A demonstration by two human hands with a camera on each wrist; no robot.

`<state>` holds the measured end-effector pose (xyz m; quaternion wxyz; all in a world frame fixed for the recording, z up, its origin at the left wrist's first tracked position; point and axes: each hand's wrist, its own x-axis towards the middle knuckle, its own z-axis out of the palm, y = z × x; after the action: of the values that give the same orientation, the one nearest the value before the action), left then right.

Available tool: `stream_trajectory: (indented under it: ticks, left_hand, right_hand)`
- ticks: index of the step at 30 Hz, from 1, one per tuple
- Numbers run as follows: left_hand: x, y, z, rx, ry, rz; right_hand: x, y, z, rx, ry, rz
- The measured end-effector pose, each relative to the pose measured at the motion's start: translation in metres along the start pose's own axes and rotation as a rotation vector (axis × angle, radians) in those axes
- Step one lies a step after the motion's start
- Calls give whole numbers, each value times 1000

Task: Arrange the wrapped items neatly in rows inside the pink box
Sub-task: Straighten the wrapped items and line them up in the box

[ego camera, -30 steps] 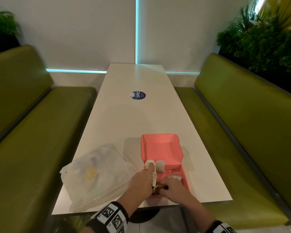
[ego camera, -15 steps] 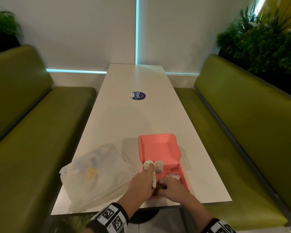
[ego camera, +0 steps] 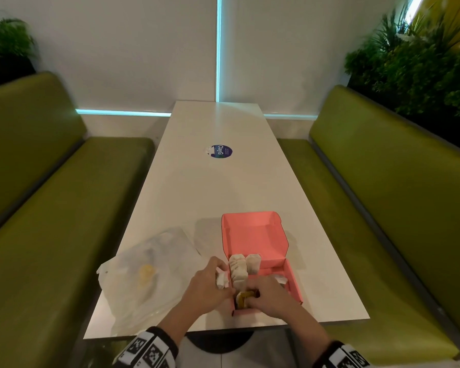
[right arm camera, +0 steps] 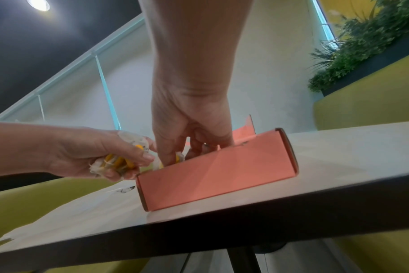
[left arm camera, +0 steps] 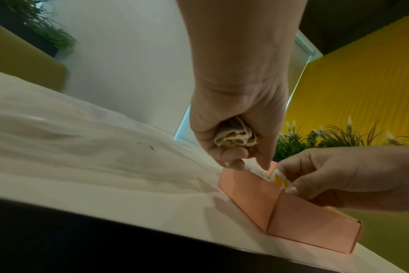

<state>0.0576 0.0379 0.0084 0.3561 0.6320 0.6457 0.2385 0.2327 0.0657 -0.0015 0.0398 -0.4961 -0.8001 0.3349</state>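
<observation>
A: Head view first. What's hidden?

B: The near end of the pink box (ego camera: pixel 294 284) sits under both hands, so the rows there can't be counted. Two rows of wrapped items (ego camera: pixel 239 269) stand on edge at its left side, lid open behind. The box lies near the front edge of the white bench (ego camera: pixel 218 187), just right of a translucent plastic bag (ego camera: pixel 144 277) whose contents are only a yellow blur.

A: And the hands?

B: The left hand (ego camera: pixel 206 286) is curled round a white bundle of wrapped items beside the box's left wall. The right hand (ego camera: pixel 270 294) pinches a yellow-and-white wrapped piece (ego camera: pixel 243 298) inside the near corner.

A: Any writing?

B: A round blue sticker (ego camera: pixel 219 151) reads "ClayG"; smaller print is illegible.

A: Left wrist view?

B: Fingers closed on the crumpled bundle (left arm camera: pixel 236 137), fingertips at the box rim; the background is blurred.

A: Right wrist?

B: Thumb and fingers reach down into the box (right arm camera: pixel 217 170), their tips hidden behind its wall. The bundle in the left hand (right arm camera: pixel 93 153) shows yellow through the wrap.
</observation>
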Motion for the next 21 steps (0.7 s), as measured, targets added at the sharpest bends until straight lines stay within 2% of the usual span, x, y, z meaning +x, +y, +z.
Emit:
stream_trajectory:
  ticks: [5,9,12,17,21]
  left_hand:
    - [-4,-5,-1,-22,-108,-2]
    - [-5,-3,3,16,-155,-3]
    - [-6,-2,5,30,-156,-33]
    - [-5,-1,6,39,-174,-77]
    - [-5,1,7,50,-187,-117]
  right_hand:
    - [2,-10,6,50,206,80]
    - [1,-7,7,68,278,124]
    - [-4,-6,-1,36,220,93]
    - [-14,-11,-6,-35,-2,3]
    - [-13,-17,1,-65,-52,-8]
